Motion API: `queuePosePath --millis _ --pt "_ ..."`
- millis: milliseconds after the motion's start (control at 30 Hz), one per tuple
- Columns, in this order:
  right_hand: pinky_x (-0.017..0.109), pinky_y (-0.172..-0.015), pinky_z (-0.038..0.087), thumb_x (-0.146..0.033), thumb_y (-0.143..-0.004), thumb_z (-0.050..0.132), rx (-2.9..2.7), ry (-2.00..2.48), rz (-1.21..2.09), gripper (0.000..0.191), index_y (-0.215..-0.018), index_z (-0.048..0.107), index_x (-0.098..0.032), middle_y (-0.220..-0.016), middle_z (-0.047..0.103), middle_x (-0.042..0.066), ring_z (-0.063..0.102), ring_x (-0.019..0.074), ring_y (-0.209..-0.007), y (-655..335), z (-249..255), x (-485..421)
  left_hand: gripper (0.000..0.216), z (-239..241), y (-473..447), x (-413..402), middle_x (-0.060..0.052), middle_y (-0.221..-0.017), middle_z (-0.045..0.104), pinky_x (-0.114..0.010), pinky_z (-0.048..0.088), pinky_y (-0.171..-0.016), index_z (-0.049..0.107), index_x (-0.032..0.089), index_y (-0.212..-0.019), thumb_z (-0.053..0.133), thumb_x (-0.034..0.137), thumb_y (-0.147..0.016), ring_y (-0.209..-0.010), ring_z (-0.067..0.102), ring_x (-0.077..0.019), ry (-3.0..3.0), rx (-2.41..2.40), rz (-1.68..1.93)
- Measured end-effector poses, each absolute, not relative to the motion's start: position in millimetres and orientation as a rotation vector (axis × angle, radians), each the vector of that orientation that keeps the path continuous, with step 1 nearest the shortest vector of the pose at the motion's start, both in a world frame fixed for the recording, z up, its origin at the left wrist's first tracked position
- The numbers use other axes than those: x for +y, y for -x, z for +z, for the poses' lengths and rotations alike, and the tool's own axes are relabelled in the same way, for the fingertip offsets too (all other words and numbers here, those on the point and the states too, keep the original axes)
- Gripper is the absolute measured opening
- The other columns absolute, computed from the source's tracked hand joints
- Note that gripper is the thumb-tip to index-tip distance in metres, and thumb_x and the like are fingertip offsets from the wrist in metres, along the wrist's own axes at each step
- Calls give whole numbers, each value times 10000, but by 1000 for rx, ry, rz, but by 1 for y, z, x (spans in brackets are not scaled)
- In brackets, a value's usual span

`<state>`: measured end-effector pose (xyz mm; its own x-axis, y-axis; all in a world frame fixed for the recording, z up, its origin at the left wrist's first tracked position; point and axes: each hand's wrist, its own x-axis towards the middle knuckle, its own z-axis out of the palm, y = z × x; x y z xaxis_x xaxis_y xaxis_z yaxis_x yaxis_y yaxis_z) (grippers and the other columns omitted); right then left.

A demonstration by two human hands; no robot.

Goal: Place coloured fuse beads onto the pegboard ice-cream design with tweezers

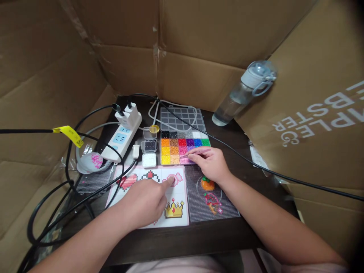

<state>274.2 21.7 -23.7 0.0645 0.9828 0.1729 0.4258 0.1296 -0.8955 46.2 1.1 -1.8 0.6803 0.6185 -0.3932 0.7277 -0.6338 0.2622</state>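
Note:
My right hand (212,163) is closed on a pair of pink tweezers (199,152), whose tips are at the pink beads in the lower right of the bead box (171,151). My left hand (149,201) rests over a pattern sheet (179,191). Its index finger is stretched out onto the pink candy picture (176,178), the other fingers curled and partly hidden. A heart, a dark red-topped figure and a gold crown (174,209) also show on the sheet. Under my right wrist lies a clear pegboard (196,212) bearing an orange carrot-like piece (207,184) and a pink-and-brown bead figure (212,203).
Left stands a white power strip (121,138) with plugs and looping black cables (68,204). A dish of pink beads (90,162) sits near another pegboard (93,182). Small boxes hold black beads (149,146) and white beads (149,160). A water bottle (241,94) leans against cardboard walls (196,30).

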Motion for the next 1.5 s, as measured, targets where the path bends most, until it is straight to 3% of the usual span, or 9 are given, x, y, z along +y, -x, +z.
queuePosePath --millis 1000,1133,1233,1333,1500 --pt "309 -733 582 -239 -778 705 -1504 1431 759 100 -720 783 -215 -776 770 39 713 182 -737 -274 -21 22 561 -2 -46 2 -153 -871 738 -413 511 -654 436 208 -1451 315 235 -903 -801 705 -330 -2489 1058 -352" --pt "267 -596 533 -283 -786 704 -1438 1463 758 121 -732 785 -210 -764 760 40 651 144 -631 -283 -15 19 557 -3 -45 2 -141 -858 738 -394 499 -653 437 224 -1452 315 247 -909 -789 704 -315 -2518 1060 -359" --pt "235 -445 414 -346 -774 718 -1287 1426 834 161 -744 774 -198 -728 744 40 521 94 -492 -294 -12 8 565 -4 -46 2 -132 -819 738 -385 483 -644 421 228 -1464 299 251 -913 -774 700 -313 -2524 1062 -383" --pt "242 -416 357 -352 -757 739 -1143 1349 890 159 -730 758 -197 -733 745 42 455 81 -455 -307 -11 -16 564 -5 -46 4 -132 -827 743 -377 464 -628 429 243 -1462 287 266 -917 -783 698 -322 -2521 1084 -401" --pt "258 -424 395 -318 -746 764 -1002 1354 907 120 -738 766 -199 -720 760 55 483 94 -429 -324 -22 -77 558 -9 -47 5 -124 -812 742 -364 427 -602 426 298 -1460 260 302 -928 -767 694 -330 -2552 1097 -423"
